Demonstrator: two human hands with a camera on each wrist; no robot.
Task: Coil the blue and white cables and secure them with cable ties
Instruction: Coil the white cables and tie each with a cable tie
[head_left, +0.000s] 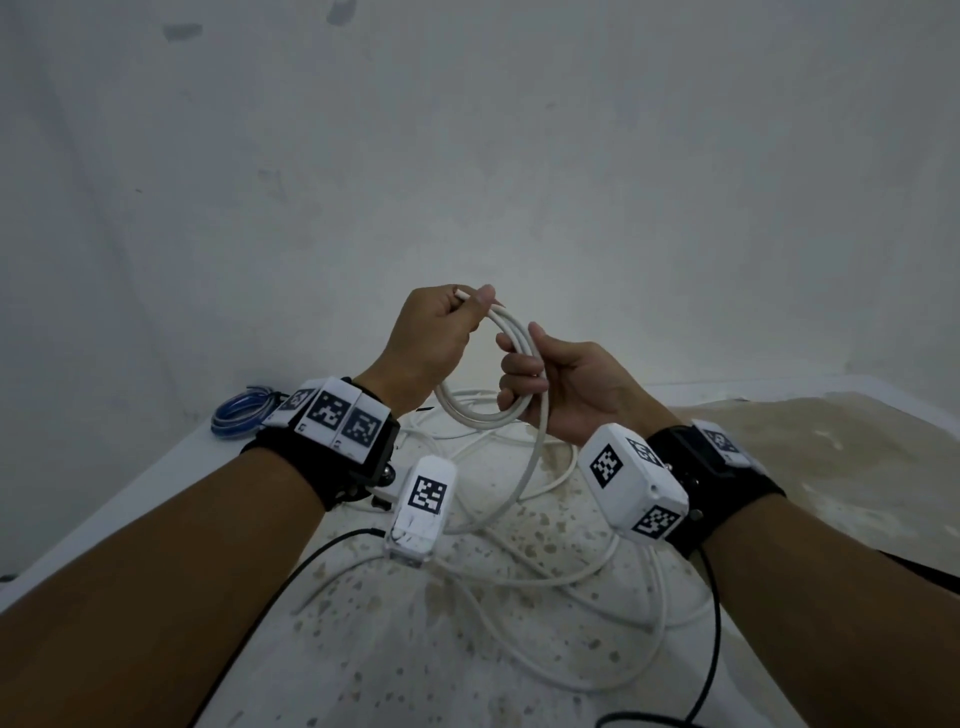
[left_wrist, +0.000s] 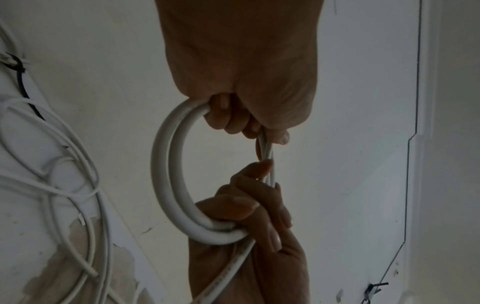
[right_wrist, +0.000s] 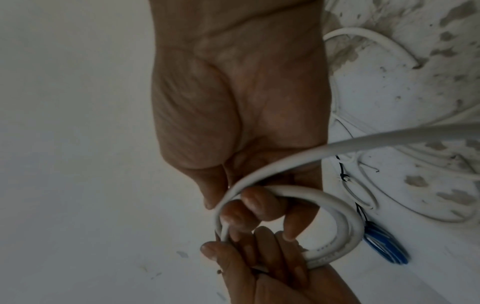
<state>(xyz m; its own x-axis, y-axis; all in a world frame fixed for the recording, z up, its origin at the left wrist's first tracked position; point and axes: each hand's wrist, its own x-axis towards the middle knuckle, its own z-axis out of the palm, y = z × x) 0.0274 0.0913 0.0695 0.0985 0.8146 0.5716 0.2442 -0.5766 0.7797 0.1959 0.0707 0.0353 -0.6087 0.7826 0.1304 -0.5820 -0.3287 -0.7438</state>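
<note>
Closest to the person, loose runs of the white cable (head_left: 519, 566) sprawl in overlapping curves across the stained tabletop (head_left: 831, 467), with thin black leads from the wrist rigs trailing through them. Above that slack, both hands are raised over the tabletop and share a small coil of the same white cable, two or three turns deep. The right hand (head_left: 566, 387) has its fingers curled through the lower side of the coil, and the free length drops from it down to the slack below. The left hand (head_left: 431, 343) pinches the top of the coil between thumb and forefinger, fingers closed around the turns. Further off, near the left far edge of the tabletop, the blue cable (head_left: 236, 415) lies already wound into a tight ring; a dark band seems to cross it, though the view is too small to be sure it is a tie. So the blue one looks finished and the white coiling is at an early stage, with most of its length unwound. The next move calls for drawing up more slack and laying another turn the same size, while one hand keeps the existing turns pinched so they don't spring apart.
</note>
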